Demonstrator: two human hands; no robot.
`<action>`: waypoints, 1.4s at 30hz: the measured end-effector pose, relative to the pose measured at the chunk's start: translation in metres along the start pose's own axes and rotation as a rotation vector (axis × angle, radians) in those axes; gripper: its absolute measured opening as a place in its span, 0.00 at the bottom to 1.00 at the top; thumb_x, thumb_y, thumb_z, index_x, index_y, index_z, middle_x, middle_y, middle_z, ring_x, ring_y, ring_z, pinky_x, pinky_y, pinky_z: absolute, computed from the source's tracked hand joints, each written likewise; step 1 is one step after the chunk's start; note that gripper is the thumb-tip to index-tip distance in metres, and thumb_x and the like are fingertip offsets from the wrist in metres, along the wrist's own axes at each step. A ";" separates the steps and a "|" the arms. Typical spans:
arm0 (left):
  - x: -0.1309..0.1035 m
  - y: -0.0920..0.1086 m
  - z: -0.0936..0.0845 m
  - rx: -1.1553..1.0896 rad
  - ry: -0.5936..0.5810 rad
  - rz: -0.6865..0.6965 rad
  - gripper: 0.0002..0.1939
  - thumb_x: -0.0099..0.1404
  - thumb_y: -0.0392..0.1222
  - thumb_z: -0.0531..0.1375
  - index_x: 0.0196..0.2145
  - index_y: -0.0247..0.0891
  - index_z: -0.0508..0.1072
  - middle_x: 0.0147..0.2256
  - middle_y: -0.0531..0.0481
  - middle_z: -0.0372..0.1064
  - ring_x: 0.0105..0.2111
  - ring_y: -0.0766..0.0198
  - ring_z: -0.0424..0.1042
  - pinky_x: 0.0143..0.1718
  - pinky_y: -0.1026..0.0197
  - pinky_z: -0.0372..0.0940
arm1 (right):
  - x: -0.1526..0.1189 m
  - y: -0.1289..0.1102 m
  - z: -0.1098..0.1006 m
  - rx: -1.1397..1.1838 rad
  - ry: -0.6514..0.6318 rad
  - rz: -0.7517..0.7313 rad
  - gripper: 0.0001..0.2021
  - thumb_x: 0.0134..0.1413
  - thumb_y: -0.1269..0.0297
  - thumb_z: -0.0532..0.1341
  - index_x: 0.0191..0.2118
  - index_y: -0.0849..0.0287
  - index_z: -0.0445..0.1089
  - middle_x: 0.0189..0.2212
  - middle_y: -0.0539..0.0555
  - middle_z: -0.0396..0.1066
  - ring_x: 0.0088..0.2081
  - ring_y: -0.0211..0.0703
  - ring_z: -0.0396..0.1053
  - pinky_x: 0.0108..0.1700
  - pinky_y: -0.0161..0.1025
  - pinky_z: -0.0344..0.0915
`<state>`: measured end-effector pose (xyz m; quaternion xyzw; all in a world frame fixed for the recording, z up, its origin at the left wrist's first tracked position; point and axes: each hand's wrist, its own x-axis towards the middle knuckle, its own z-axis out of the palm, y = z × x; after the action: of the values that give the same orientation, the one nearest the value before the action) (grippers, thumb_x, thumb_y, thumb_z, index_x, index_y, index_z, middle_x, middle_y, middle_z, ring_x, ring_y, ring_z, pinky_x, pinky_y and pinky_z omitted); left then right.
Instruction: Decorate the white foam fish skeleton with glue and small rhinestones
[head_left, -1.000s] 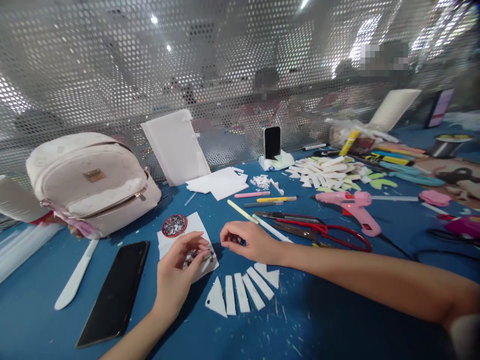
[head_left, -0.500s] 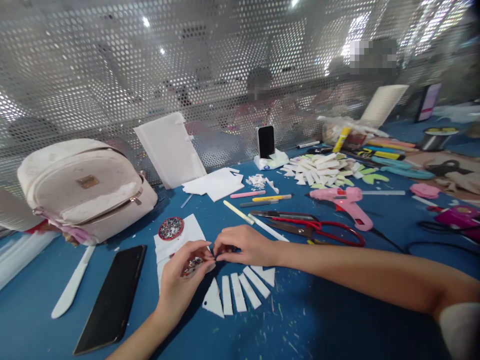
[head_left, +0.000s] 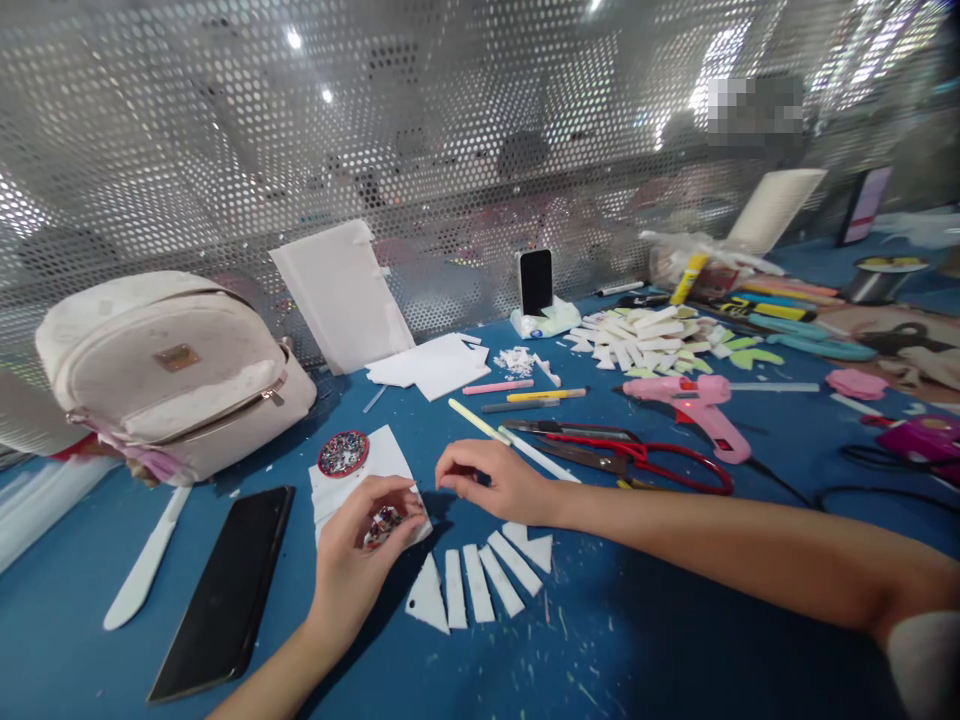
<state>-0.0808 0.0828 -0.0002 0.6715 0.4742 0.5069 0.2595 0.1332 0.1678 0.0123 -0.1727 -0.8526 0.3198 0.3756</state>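
Note:
My left hand is curled over the lower part of a white sheet, beside a small heap of dark and coloured bits. Its thumb and fingertips come close together; anything between them is too small to make out. Just right of it, my right hand hovers with fingers bent inward and tips near the thumb, its contents hidden. A round red-rimmed dish of speckled bits lies on the sheet. Below the hands, several white foam strips fan out on the blue table, with a white triangular piece at the left end.
At left are a backpack, a black phone and a white knife. Red-handled scissors, pens and a pink glue gun lie right of centre. Foam scraps are piled behind.
My hands have parted: their fingertips met before, and now a gap shows between them. The left hand moved slightly left, the right slightly right and up.

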 end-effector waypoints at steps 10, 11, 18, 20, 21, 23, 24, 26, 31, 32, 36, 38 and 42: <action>0.004 0.002 0.001 -0.127 0.036 -0.053 0.19 0.66 0.36 0.64 0.53 0.44 0.66 0.33 0.53 0.73 0.34 0.64 0.75 0.40 0.61 0.71 | 0.002 0.004 -0.001 0.175 0.058 0.080 0.08 0.65 0.66 0.61 0.41 0.59 0.79 0.35 0.54 0.73 0.34 0.38 0.70 0.37 0.35 0.65; 0.005 0.002 0.001 -0.138 0.034 -0.073 0.20 0.66 0.36 0.64 0.54 0.43 0.66 0.32 0.53 0.73 0.34 0.64 0.75 0.39 0.61 0.70 | 0.002 0.004 -0.001 0.188 0.066 0.105 0.08 0.64 0.66 0.62 0.41 0.58 0.80 0.34 0.53 0.73 0.34 0.38 0.70 0.36 0.35 0.64; 0.008 0.002 -0.001 -0.172 0.024 -0.173 0.20 0.65 0.38 0.64 0.53 0.41 0.65 0.30 0.53 0.73 0.31 0.65 0.74 0.35 0.63 0.68 | 0.005 -0.002 -0.002 0.332 0.124 0.295 0.03 0.56 0.68 0.68 0.36 0.60 0.79 0.30 0.51 0.76 0.27 0.35 0.69 0.31 0.33 0.64; 0.008 0.002 -0.001 -0.166 0.021 -0.190 0.20 0.64 0.38 0.65 0.53 0.40 0.66 0.30 0.53 0.74 0.30 0.65 0.74 0.34 0.63 0.68 | 0.006 -0.002 -0.002 0.334 0.137 0.314 0.03 0.56 0.67 0.67 0.34 0.60 0.78 0.30 0.51 0.76 0.28 0.35 0.69 0.31 0.33 0.65; 0.008 0.003 -0.001 -0.165 0.023 -0.194 0.21 0.64 0.38 0.65 0.53 0.39 0.65 0.30 0.53 0.74 0.30 0.65 0.74 0.34 0.63 0.68 | 0.006 -0.003 -0.002 0.322 0.138 0.317 0.03 0.56 0.67 0.67 0.33 0.60 0.78 0.30 0.51 0.76 0.28 0.35 0.69 0.31 0.33 0.65; 0.009 0.003 0.000 -0.166 0.017 -0.195 0.22 0.64 0.38 0.65 0.54 0.39 0.64 0.29 0.52 0.74 0.30 0.64 0.74 0.33 0.63 0.68 | 0.007 -0.003 -0.002 0.293 0.138 0.312 0.04 0.57 0.66 0.67 0.33 0.60 0.77 0.31 0.51 0.76 0.29 0.35 0.69 0.31 0.33 0.64; 0.009 0.003 0.000 -0.167 0.012 -0.193 0.24 0.63 0.38 0.65 0.55 0.39 0.63 0.29 0.52 0.75 0.30 0.64 0.75 0.33 0.63 0.68 | 0.007 -0.002 -0.002 0.279 0.138 0.309 0.04 0.57 0.66 0.67 0.33 0.60 0.77 0.31 0.51 0.76 0.29 0.35 0.69 0.32 0.33 0.63; 0.009 0.002 0.000 -0.174 0.006 -0.187 0.26 0.63 0.37 0.65 0.56 0.39 0.62 0.28 0.53 0.75 0.30 0.63 0.75 0.33 0.62 0.69 | 0.007 -0.002 -0.002 0.256 0.143 0.297 0.04 0.58 0.66 0.66 0.34 0.60 0.76 0.32 0.51 0.76 0.30 0.36 0.70 0.33 0.33 0.63; 0.009 0.003 0.002 -0.190 0.030 -0.191 0.28 0.62 0.38 0.66 0.57 0.40 0.61 0.32 0.49 0.77 0.33 0.60 0.78 0.36 0.60 0.72 | 0.007 -0.003 -0.003 0.231 0.141 0.272 0.05 0.60 0.64 0.64 0.34 0.60 0.74 0.33 0.51 0.75 0.32 0.36 0.68 0.33 0.34 0.62; 0.009 0.004 0.002 -0.193 0.037 -0.192 0.28 0.62 0.38 0.66 0.57 0.40 0.62 0.32 0.49 0.77 0.34 0.59 0.79 0.37 0.59 0.72 | 0.007 -0.003 -0.003 0.228 0.141 0.269 0.06 0.60 0.64 0.64 0.34 0.60 0.74 0.32 0.51 0.74 0.31 0.36 0.68 0.33 0.34 0.62; 0.010 0.006 0.003 -0.195 0.060 -0.194 0.26 0.63 0.39 0.65 0.56 0.40 0.63 0.32 0.49 0.77 0.34 0.60 0.79 0.37 0.59 0.73 | 0.006 -0.005 -0.003 0.229 0.145 0.241 0.06 0.61 0.65 0.63 0.33 0.60 0.71 0.31 0.50 0.70 0.30 0.36 0.64 0.33 0.34 0.62; 0.011 0.006 0.003 -0.198 0.061 -0.187 0.25 0.63 0.38 0.65 0.56 0.40 0.63 0.32 0.50 0.76 0.34 0.60 0.79 0.38 0.59 0.73 | 0.006 -0.005 -0.003 0.232 0.140 0.230 0.06 0.61 0.65 0.62 0.34 0.60 0.69 0.30 0.49 0.68 0.29 0.35 0.63 0.32 0.34 0.62; 0.012 0.005 0.001 -0.221 0.080 -0.172 0.26 0.63 0.37 0.65 0.56 0.40 0.62 0.31 0.51 0.76 0.34 0.61 0.78 0.41 0.58 0.73 | 0.005 -0.004 -0.003 0.226 0.132 0.226 0.05 0.62 0.66 0.60 0.34 0.60 0.67 0.30 0.49 0.66 0.29 0.35 0.62 0.33 0.34 0.61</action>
<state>-0.0773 0.0916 0.0085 0.5749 0.4811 0.5582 0.3555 0.1320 0.1684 0.0191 -0.2449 -0.7598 0.4415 0.4096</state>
